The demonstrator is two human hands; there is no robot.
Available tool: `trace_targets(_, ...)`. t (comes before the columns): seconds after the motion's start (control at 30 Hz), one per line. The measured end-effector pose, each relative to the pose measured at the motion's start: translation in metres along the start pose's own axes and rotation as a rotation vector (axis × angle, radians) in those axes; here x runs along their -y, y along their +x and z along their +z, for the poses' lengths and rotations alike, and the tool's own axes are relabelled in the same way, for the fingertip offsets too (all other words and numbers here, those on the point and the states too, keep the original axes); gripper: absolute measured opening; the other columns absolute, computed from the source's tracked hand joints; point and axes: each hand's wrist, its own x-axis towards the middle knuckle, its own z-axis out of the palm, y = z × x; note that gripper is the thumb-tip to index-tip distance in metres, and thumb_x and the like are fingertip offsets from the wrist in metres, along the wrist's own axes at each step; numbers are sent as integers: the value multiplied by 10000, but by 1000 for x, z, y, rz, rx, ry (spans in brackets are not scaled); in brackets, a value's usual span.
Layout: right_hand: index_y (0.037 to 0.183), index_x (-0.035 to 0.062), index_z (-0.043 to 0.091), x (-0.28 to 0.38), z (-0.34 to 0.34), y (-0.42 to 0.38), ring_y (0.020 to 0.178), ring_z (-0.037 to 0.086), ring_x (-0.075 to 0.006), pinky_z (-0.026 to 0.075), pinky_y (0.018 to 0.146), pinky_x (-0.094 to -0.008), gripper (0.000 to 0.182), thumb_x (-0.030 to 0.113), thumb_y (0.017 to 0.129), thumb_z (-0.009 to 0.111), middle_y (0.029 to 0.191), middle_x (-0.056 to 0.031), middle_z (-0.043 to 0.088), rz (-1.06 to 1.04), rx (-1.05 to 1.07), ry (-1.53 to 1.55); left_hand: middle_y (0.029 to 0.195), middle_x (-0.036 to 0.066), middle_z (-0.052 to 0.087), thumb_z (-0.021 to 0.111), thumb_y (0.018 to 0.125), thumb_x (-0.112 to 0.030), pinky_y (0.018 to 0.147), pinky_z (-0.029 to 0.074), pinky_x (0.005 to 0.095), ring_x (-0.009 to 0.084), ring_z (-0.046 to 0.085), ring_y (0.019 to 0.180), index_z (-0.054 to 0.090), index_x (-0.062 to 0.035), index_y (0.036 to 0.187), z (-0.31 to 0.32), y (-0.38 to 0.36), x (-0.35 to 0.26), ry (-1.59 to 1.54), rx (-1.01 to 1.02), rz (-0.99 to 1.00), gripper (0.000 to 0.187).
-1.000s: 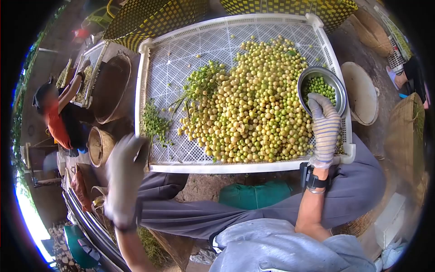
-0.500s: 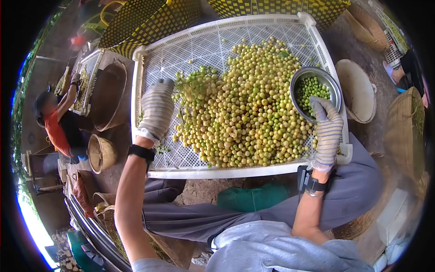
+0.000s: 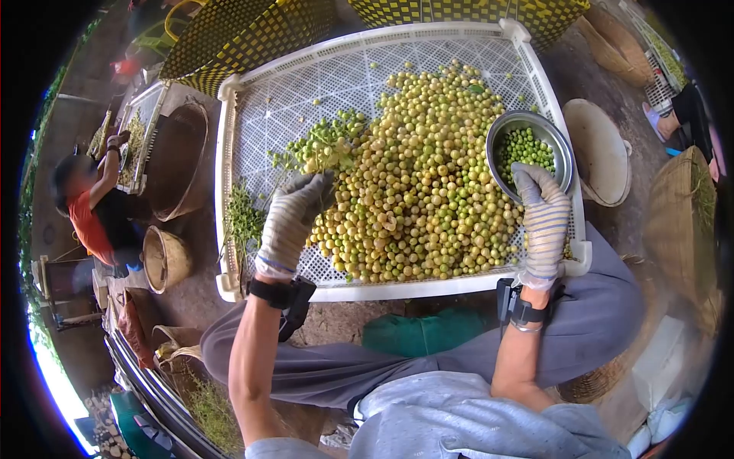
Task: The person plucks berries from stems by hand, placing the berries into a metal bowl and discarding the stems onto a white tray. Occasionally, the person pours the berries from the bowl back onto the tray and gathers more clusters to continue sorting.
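Note:
A white mesh tray [image 3: 260,107] holds a large heap of yellow-green round fruits [image 3: 428,168]. My left hand [image 3: 294,214], in a striped glove, reaches to the heap's left edge beside a green leafy bunch of fruits [image 3: 329,145]; its fingers are bent together at the fruits, and what they hold is hidden. A metal bowl [image 3: 566,157] with small green fruits [image 3: 527,149] rests at the tray's right side. My right hand [image 3: 544,218], also gloved, is at the bowl's lower rim, its fingers curled; nothing held can be made out.
Green stems [image 3: 245,218] lie at the tray's left edge. Yellow-black woven baskets [image 3: 252,38] stand beyond the tray. A pale basin [image 3: 600,153] is at the right. Another person [image 3: 92,206] works at a tray on the left, near a brown basin [image 3: 180,161].
My left hand has moved right and down to the edge of the heap. Stems now show at the tray's left edge. My right hand has barely moved, still at the bowl.

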Motion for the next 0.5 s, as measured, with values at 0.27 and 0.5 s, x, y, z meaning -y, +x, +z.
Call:
trace_targets(0.27,1210,82,712,31,45,-17,969,694,-227,543,898,-329,341,-14,885,668,1183,-121,710,-232,281,-1,916,44,711,672,956,-46,597,530,193,84,633,689,651,16,1146,40,-44,34,-36,-141,-62,200)
trace_targets(0.5,1195,101,703,10,128,-60,1042,677,-364,572,899,-395,459,-84,775,680,1272,-172,654,-513,432,-183,852,6,706,703,961,-142,532,473,177,49,585,620,685,-57,1089,39,-56,67,-297,55,-153,155)
